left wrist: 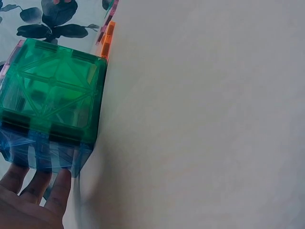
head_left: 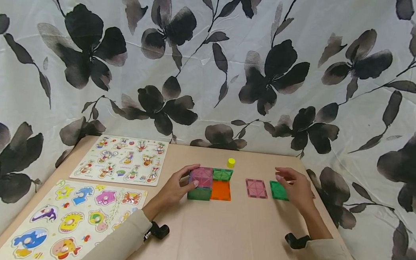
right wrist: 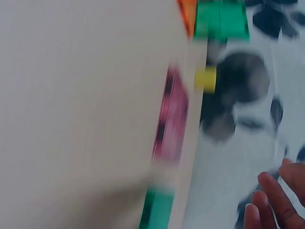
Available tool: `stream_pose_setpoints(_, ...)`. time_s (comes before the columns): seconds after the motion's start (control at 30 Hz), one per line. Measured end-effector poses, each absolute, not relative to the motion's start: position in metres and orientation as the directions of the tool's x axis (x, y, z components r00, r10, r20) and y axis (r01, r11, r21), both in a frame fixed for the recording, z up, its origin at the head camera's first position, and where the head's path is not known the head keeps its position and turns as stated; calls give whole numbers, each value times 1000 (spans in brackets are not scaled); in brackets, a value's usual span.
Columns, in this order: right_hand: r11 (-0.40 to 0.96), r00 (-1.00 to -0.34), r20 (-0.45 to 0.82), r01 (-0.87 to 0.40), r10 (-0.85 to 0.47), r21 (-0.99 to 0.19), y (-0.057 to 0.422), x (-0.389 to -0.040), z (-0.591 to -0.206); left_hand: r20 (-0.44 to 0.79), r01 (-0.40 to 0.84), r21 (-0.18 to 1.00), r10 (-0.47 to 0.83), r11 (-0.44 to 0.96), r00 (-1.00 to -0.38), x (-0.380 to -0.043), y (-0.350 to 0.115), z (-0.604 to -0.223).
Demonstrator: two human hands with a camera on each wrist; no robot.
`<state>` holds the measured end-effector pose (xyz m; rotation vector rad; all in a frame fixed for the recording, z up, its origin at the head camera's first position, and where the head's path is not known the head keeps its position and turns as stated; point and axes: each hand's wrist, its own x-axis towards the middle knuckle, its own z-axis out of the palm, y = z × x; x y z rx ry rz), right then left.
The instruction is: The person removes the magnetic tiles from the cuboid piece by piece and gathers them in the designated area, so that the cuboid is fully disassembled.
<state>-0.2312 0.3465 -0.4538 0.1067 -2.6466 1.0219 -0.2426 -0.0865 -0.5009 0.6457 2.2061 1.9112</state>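
Note:
My left hand (head_left: 174, 187) holds the left side of a cube of see-through magnetic tiles, its thumb at the top edge. The cube shows a pink tile (head_left: 202, 176) on top, a green side (left wrist: 55, 90) and a blue side (left wrist: 40, 150); fingertips touch the blue one. Joined at its right are an orange tile (head_left: 221, 190) lying flat and a green tile (head_left: 222, 174) behind it. My right hand (head_left: 295, 187) hovers by a loose green tile (head_left: 278, 191), fingers loosely bent and apart, holding nothing. A pink tile (head_left: 256, 188) lies between cube and hand.
A small yellow cylinder (head_left: 231, 163) stands behind the cube. Two picture puzzle boards, one with costumed figures (head_left: 120, 160) and one with sea animals (head_left: 57, 220), lie at the left. Floral cloth (head_left: 219, 67) hangs behind the table. A reddish edge shows past the right hand.

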Motion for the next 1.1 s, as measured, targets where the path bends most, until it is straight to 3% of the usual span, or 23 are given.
stream_pose_setpoints(0.17,695,-957,287,-241,-51,-678,299,-232,-457,165,220,972,416,87,-894,-244,-86,-504)
stream_pose_setpoints(0.5,602,-980,150,-197,-128,-774,225,-252,-476,161,215,973,414,87,-896,-243,-86,-505)
stream_pose_setpoints(0.8,571,-975,200,-216,-92,-792,207,-271,-486,157,213,973,418,91,-895,-244,-85,-502)
stream_pose_setpoints(1.1,501,-990,133,-132,-33,-855,206,-286,-488,151,207,974,413,95,-898,-243,-85,-501)
